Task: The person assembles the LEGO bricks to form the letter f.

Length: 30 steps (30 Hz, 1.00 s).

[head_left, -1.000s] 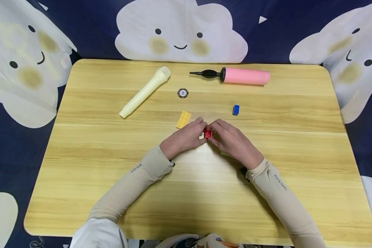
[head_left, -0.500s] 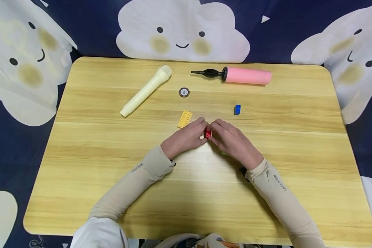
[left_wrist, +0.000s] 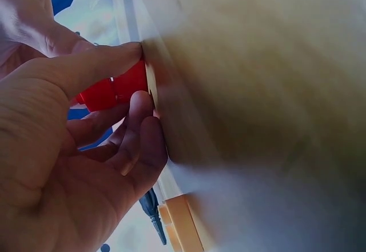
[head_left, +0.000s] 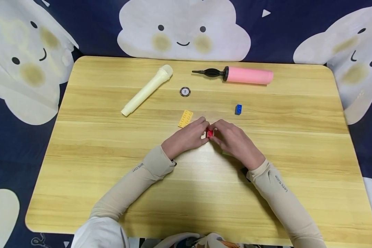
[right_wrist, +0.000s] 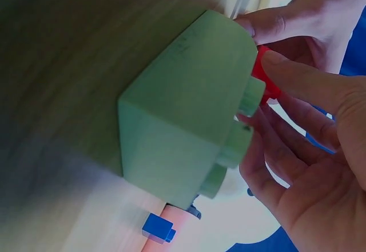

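Two red toy bricks, one stacked on the other with a seam between them, stand on the table in the left wrist view. My left hand pinches the lower part between thumb and fingers. From the other side, my right hand pinches the red bricks too, its thumb against them in the right wrist view. Fingers hide most of the red bricks from above. A light green brick with round studs sits close beside my right hand, largely hidden under it in the head view.
A flat yellow brick lies just beyond my left hand. Past my right hand is a small blue brick. Further back lie a round chip, a cream microphone-shaped stick and a pink hand pump on the wooden table.
The head view has shifted slightly, moving everything a little across the picture. Both hands keep their pinch on the red bricks with hardly any movement.
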Tool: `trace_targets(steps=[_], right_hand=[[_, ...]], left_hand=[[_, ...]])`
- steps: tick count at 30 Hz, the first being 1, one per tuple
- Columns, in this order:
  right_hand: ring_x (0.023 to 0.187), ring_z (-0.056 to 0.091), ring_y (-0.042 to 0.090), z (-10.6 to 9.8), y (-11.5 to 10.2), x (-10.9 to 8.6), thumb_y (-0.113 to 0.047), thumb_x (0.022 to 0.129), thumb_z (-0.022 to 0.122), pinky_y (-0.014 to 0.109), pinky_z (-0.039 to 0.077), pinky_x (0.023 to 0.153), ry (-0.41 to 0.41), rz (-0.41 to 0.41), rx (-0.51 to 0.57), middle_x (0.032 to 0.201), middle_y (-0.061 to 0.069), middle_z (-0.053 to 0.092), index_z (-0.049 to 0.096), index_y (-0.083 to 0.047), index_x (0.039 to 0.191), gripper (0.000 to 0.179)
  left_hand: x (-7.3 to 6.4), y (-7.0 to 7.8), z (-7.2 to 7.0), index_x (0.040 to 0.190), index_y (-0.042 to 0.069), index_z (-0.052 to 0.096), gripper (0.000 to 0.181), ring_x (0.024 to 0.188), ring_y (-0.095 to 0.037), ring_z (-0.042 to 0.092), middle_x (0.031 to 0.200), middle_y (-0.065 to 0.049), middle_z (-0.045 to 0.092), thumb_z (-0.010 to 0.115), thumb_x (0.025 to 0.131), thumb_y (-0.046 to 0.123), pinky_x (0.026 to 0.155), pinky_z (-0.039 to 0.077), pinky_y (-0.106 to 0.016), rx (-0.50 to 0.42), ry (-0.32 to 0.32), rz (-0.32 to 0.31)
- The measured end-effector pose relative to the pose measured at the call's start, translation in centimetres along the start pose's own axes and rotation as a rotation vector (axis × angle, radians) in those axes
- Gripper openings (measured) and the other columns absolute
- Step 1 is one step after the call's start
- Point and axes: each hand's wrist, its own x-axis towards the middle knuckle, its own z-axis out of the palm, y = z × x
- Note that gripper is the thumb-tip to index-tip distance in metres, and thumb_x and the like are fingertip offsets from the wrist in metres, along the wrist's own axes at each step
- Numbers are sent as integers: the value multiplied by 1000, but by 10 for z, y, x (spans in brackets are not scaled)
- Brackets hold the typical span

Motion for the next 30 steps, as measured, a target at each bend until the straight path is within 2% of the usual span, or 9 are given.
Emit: trace_targets(steps=[12, 30], right_hand=[[79, 63, 19, 1, -2, 2, -4, 85, 78, 33, 55, 72, 11, -45, -42, 95, 9, 67, 68, 0, 104, 22], [72, 60, 17, 2, 0, 1, -4, 85, 78, 33, 53, 64, 30, -39, -57, 90, 6, 66, 68, -4, 97, 16]], left_hand=[[-1, 1, 0, 118, -1, 63, 30, 89, -17, 53, 110, -11, 56, 68, 94, 17, 79, 49, -26, 4, -11, -12], [2, 3, 0, 119, -1, 63, 32, 87, -17, 52, 112, -11, 56, 69, 94, 18, 76, 48, -26, 7, -12, -14]])
